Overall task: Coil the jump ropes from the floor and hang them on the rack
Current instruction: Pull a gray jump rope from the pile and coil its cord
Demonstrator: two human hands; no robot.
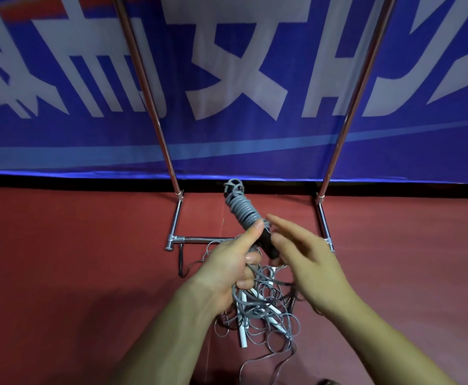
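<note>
Your left hand [227, 262]: grips coiled grey jump rope [242, 211] | your right hand [307, 259]: fingers straight, just beside its black handle [267, 243] | loose ropes [266, 315]: tangled on floor [88, 259]

We hold the coiled rope [244, 215] at the middle of our view, in our left hand [232, 262], its wound end pointing to eleven o'clock. Our right hand [302, 259] sits just beside it at three o'clock, fingers stretched toward the rope's handle. At six o'clock from the hands, the loose pile of ropes [266, 309] lies on the floor [74, 259]. The rack [175, 218] stands behind, its left post [155, 118] at eleven o'clock, its right post [349, 118] at one o'clock, and its base bar [205, 240] at nine o'clock from the hands. The banner [255, 79] hangs behind the rack at twelve o'clock.
</note>
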